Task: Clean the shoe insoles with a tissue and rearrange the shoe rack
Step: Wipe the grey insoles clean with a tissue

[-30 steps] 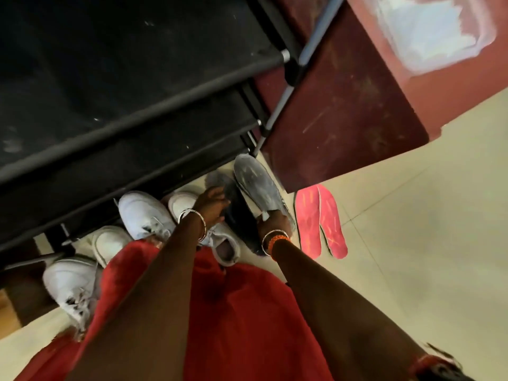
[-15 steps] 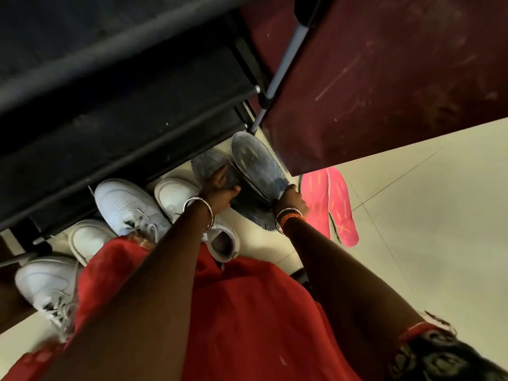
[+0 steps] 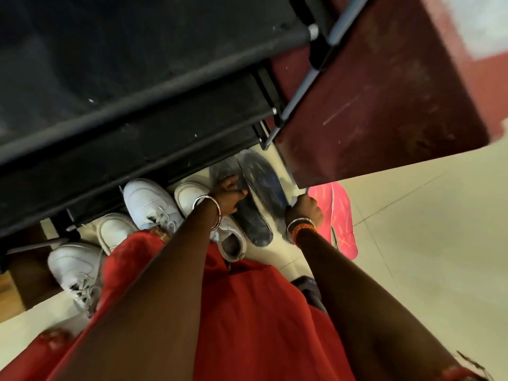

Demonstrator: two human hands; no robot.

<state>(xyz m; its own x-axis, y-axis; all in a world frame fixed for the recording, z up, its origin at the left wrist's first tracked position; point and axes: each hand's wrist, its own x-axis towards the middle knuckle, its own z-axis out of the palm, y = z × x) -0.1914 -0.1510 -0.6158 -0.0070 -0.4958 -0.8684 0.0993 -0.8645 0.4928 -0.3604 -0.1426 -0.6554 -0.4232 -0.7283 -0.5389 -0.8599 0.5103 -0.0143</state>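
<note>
Two dark grey insoles lie side by side on the pale floor at the foot of the black shoe rack (image 3: 154, 111). My left hand (image 3: 229, 196) presses down on the left insole (image 3: 254, 224), fingers curled over its upper part. My right hand (image 3: 305, 210) is closed at the near right edge of the right insole (image 3: 264, 182), and a pale scrap of tissue (image 3: 293, 200) shows by its fingers. A pair of pink insoles (image 3: 341, 215) lies just right of that hand, partly under the dark red wall.
Several white sneakers (image 3: 145, 202) stand on the floor in front of the rack, left of my left arm. My red dress (image 3: 247, 312) covers the lower middle. A dark red wall (image 3: 384, 105) rises at the right, with pale floor tiles (image 3: 426, 243) beyond.
The right insole, tilted up half a second ago, now lies lower beside the left one. My right hand has slid to its right edge. My left hand stays on the left insole.
</note>
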